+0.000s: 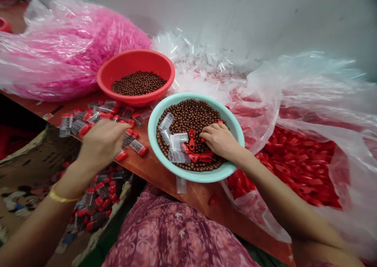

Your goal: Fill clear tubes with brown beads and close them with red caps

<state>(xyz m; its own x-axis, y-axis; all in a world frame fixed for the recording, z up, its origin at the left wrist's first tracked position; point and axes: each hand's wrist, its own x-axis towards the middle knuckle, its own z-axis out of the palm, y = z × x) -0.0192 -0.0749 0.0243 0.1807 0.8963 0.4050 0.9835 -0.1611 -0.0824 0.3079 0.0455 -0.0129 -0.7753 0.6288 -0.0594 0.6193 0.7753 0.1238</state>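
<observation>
A light-blue basin [156,157] holds many small brown beads [191,113], several clear plastic tubes [178,141] and loose red plastic caps [192,140]. My right hand [219,139] reaches into the basin from the right, its fingers curled down at the beads with a bit of a red cap showing under the fingertips. My left hand [101,143], somewhat blurred, hovers over a pile of bead-filled tubes with red caps [138,147] on the table. Its fingers are drawn together, and whatever they may hold is hidden.
Behind stands a red basin [103,76] of brown beads. A bag of pink pieces [88,43] lies at back left, clear tubes [200,58] behind, and an open bag of red caps [300,164] at right. Below the table edge, a carton [32,153] contains more filled tubes.
</observation>
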